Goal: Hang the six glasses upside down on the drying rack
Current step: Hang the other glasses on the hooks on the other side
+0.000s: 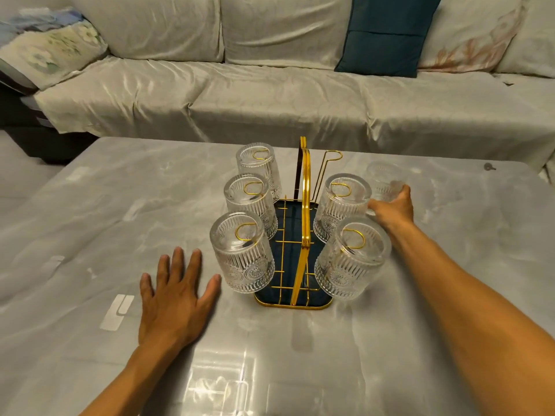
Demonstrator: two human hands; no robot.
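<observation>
A gold wire drying rack (305, 205) with a dark blue tray stands mid-table. Three ribbed clear glasses hang upside down on its left pegs: far (259, 169), middle (249, 202), near (240, 253). On the right side two more hang inverted, one in the middle (339, 205) and one near (354, 259). The far right peg (329, 163) is bare. My right hand (393, 207) grips the last glass (384, 181), blurred, just right of the rack by that bare peg. My left hand (177, 295) lies flat on the table, fingers spread, left of the rack.
The grey glossy table (90, 235) carries strips of clear tape (117, 310) at the left. A sofa draped in pale cloth (270, 94) runs behind it, with a teal cushion (387, 34) and a floral pillow (51, 49). A small dark object (489, 167) lies far right.
</observation>
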